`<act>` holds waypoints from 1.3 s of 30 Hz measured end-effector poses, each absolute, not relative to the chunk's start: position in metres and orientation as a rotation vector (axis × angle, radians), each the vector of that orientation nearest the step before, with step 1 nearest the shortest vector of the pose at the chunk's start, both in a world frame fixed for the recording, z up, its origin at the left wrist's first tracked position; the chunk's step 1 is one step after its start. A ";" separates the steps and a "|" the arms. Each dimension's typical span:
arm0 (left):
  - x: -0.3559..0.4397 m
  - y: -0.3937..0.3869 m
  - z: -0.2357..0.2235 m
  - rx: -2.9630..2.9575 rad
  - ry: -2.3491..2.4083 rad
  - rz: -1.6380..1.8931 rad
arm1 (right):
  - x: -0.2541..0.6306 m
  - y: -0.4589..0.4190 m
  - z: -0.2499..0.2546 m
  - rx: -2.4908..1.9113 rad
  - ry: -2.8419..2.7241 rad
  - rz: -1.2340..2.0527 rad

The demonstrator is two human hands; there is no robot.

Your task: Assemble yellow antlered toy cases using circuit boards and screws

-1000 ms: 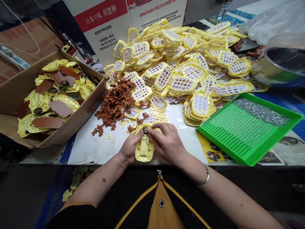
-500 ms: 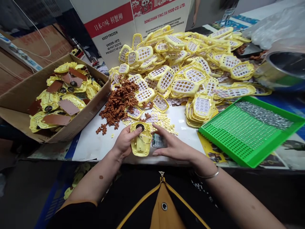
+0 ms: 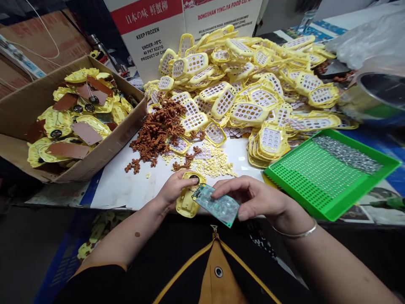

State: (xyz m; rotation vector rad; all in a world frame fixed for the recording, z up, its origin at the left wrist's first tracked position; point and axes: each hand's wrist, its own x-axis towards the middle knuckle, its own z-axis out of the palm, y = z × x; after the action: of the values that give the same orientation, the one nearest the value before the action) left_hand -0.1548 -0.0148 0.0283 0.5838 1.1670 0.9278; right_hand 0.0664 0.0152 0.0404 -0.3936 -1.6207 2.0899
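Observation:
My left hand point(image 3: 172, 189) grips a yellow plastic shell point(image 3: 187, 202) at the table's near edge, thumb beside the round black speaker point(image 3: 194, 180) set in its top. My right hand point(image 3: 259, 197) pinches a green circuit board point(image 3: 217, 205) and holds it tilted just right of the shell, joined to it by thin wires. Just beyond my hands lie small yellow buttons point(image 3: 215, 162) and a heap of brown rubber pieces point(image 3: 158, 131) on the white sheet.
A cardboard box point(image 3: 104, 150) at left holds yellow shells with brown boards. A big pile of yellow keypad covers point(image 3: 247, 84) fills the back. A green perforated tray point(image 3: 319, 171) with metal bits stands at right, a steel bowl point(image 3: 376, 90) behind it.
My right hand has lifted the green circuit board off the shell and swung it out to the right, face up. My left hand keeps hold of the shell.

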 end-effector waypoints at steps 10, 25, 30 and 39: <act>-0.159 -0.019 0.023 0.402 0.968 0.917 | 0.029 0.018 0.031 -0.971 -1.520 1.458; -0.157 -0.021 0.015 0.643 1.206 0.822 | 0.015 0.015 0.023 -1.193 -1.074 1.476; -0.160 -0.019 0.012 0.711 1.219 0.818 | 0.029 0.009 0.020 -1.120 -1.254 1.539; -0.160 -0.018 0.016 0.787 1.239 0.759 | 0.055 -0.002 0.035 -1.229 -2.122 0.035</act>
State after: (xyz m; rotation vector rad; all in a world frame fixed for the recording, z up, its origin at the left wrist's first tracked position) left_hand -0.1596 -0.0178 0.0156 0.7874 1.2388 0.7593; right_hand 0.0547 -0.0022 0.0353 -1.2287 -2.1220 0.0351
